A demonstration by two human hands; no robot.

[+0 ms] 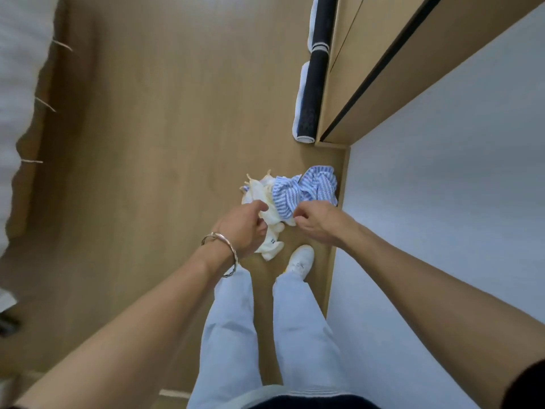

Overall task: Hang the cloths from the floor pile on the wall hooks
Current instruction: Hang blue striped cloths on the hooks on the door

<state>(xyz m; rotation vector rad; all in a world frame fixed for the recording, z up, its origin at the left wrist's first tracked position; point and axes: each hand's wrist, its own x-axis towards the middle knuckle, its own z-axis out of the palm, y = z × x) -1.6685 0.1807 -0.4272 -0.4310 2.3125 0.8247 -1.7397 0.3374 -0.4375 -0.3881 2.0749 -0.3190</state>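
Left hand has its fingers curled round a white cloth. The right hand is pinching the near edge of the blue striped cloth, as far as anyone can tell. Both cloths sit bunched in one pile on the floor, right under and just beyond the fingers, with a white shoe just behind. Way off to the left of the fingers, the wall hooks look bare. So the person's barely started: nothing hung, whole pile to go.

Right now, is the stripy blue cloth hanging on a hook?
No, the blue striped cloth is bunched up at the right hand, low over the floor, on no hook.
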